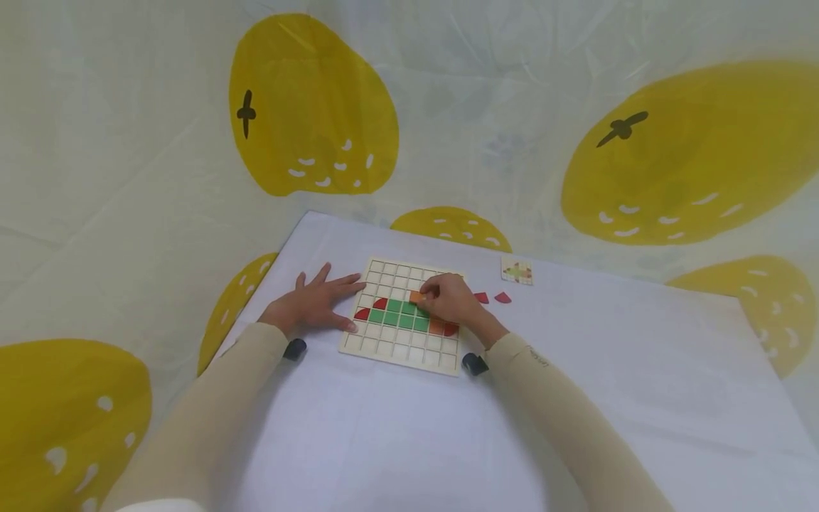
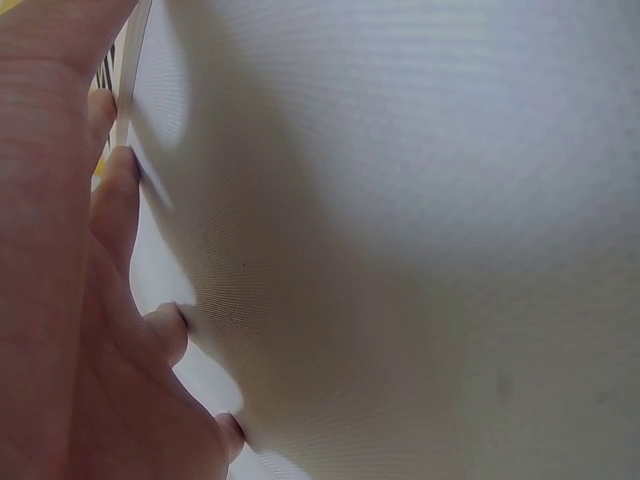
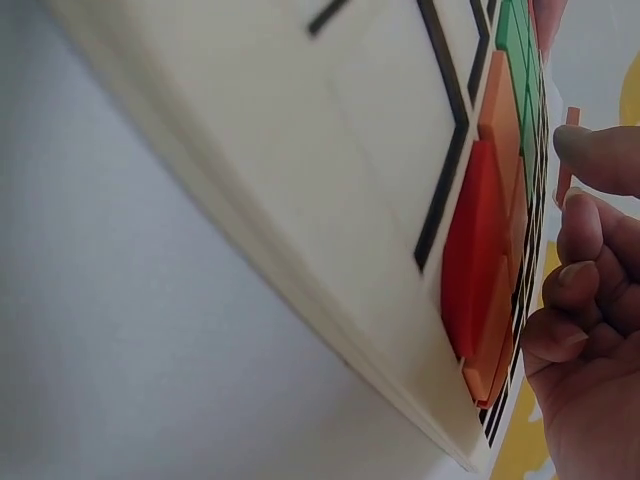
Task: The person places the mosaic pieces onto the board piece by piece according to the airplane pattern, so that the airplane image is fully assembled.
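A square wooden grid board [image 1: 397, 352] lies on the white table. Green square tiles [image 1: 406, 321] run across its middle rows, with red rounded pieces [image 1: 362, 313] at the left end. An orange tile [image 1: 436, 326] and a red piece [image 1: 451, 329] fill cells at the lower right. My right hand [image 1: 451, 299] pinches another orange square tile [image 1: 416, 296] between thumb and index finger, over the board. In the right wrist view this tile [image 3: 573, 117] stands on edge above the board's surface. My left hand [image 1: 311, 302] is spread on the table, thumb and fingertips at the board's left edge.
Two loose red pieces [image 1: 503, 297] lie on the table right of the board. Behind them is a small pattern card [image 1: 517, 271] with a coloured grid picture. A white cloth with yellow fruit prints [image 1: 313, 107] hangs beyond the table [image 1: 614, 341].
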A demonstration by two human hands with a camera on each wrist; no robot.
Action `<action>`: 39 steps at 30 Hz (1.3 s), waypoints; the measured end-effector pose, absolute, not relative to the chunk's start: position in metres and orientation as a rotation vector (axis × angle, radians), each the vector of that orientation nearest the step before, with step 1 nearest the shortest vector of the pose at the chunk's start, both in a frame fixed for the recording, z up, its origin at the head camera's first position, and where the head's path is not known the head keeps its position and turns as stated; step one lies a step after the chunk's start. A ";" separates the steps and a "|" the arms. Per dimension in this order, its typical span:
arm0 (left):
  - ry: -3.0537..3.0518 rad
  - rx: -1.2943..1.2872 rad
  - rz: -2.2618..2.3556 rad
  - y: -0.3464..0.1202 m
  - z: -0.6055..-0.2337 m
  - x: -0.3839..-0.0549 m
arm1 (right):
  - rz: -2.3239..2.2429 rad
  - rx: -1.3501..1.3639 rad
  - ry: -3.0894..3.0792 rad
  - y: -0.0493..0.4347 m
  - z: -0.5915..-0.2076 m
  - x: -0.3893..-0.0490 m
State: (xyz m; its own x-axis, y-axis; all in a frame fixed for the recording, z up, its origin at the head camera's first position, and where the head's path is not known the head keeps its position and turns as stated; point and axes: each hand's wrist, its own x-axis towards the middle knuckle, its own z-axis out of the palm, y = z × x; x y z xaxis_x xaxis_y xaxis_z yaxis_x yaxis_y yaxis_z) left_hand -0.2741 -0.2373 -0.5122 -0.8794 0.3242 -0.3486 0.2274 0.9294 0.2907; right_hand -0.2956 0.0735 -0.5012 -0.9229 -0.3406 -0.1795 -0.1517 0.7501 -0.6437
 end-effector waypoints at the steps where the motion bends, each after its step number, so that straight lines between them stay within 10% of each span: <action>1: 2.688 0.404 0.341 -0.237 -0.512 -0.274 | -0.936 -0.389 2.667 0.074 -0.502 -0.296; 39: 2.681 0.399 0.344 -0.236 -0.507 -0.272 | -0.920 -0.514 2.703 0.064 -0.507 -0.302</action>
